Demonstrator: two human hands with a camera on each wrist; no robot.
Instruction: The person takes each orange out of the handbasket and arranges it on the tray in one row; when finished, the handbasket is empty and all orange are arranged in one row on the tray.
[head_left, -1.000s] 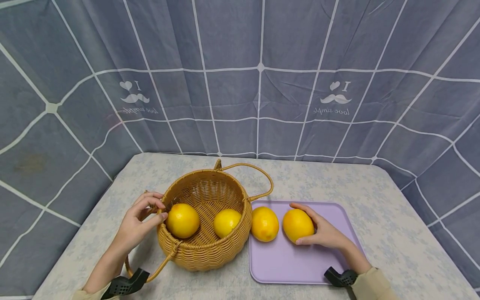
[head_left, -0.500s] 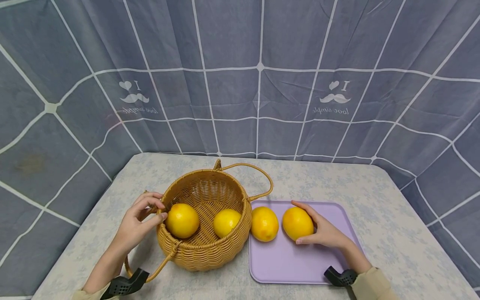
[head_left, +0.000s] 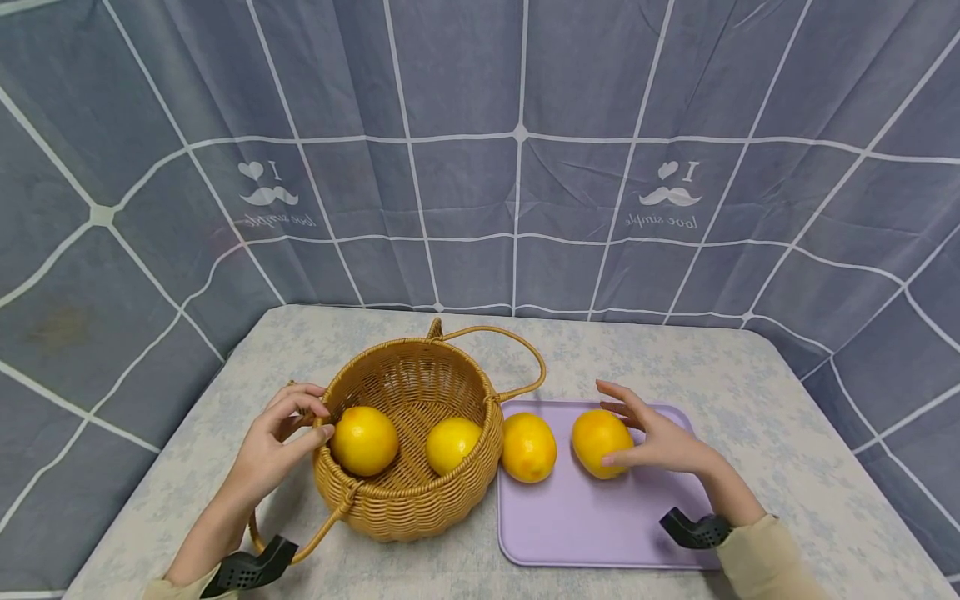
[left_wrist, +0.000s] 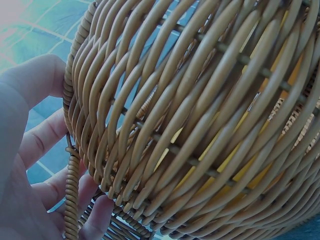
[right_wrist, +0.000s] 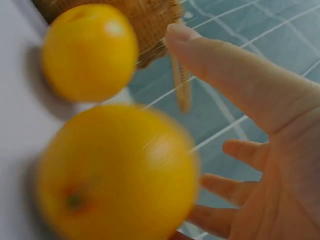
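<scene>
A round wicker basket [head_left: 408, 517] stands left of centre with one lemon [head_left: 365, 442] inside by its left wall and another lemon [head_left: 453, 446] by its right wall. My left hand [head_left: 272, 446] holds the basket's left rim between thumb and fingers; the left wrist view shows the weave close up. On a lilac tray [head_left: 592, 533] lie two more lemons: one lemon [head_left: 528, 447] beside the basket, and a second lemon [head_left: 602, 442] under my right hand [head_left: 652, 437]. In the right wrist view the right thumb and fingers are spread, with the thumb apart from the nearer lemon [right_wrist: 120, 175].
One basket handle [head_left: 525, 342] sticks out towards the back right, and the other handle [head_left: 322, 537] hangs at the front left. Behind the patterned tabletop [head_left: 795, 467] hangs a blue-grey checked curtain [head_left: 480, 192].
My right hand has loosened from the right lemon and drawn up and right, its fingers spreading. That lemon has shifted slightly right and away. The left hand and basket stay still.
</scene>
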